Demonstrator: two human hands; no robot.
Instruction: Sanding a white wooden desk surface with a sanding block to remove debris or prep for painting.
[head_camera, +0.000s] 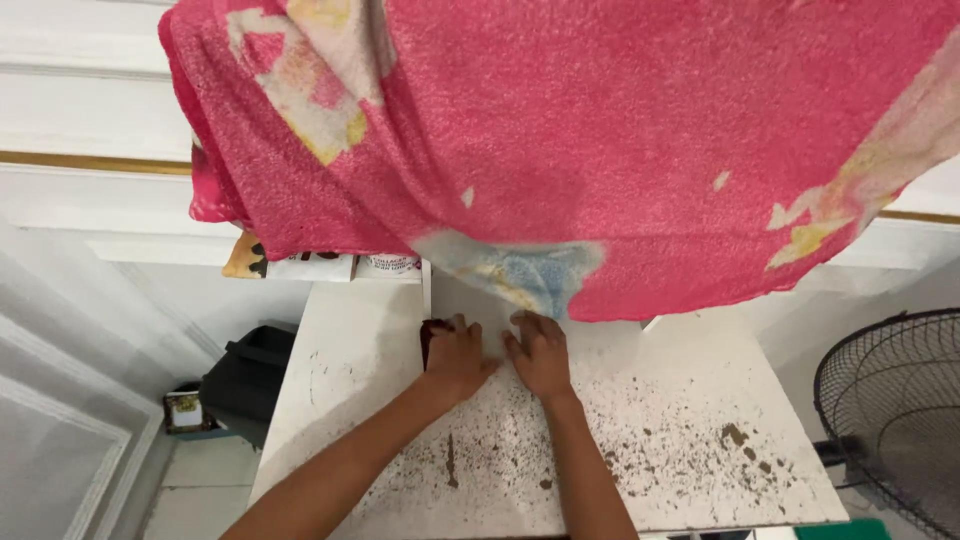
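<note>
On the white table (350, 380), both hands are lying close together near the far edge, just below the hem of a big pink towel (620, 130) that is hanging across the top of the view. The left hand (458, 358) is resting palm down with its fingers curled over a small dark object (432, 332), which is sitting at the table's far edge; most of that object is hidden under the fingers, so its kind cannot be told. The right hand (541, 356) is lying flat beside it, fingers spread and pressing on the tabletop, gripping nothing. The two hands are almost touching at the thumbs.

Brown crumbs and flecks (690, 450) are lying scattered over the tabletop, thickest to the right of the right forearm and thinner between the two arms. The towel is showing pale yellow, white and blue patches, and its lower edge is hanging just above the fingertips.

Under the towel's left side, some printed boxes (330, 265) are peeking out on a ledge. Down to the left of the table, a black bag (250, 375) is sitting on the floor, with a small container (185, 410) beside it. At the right edge, a black wire fan guard (890, 410) is standing near the table.
</note>
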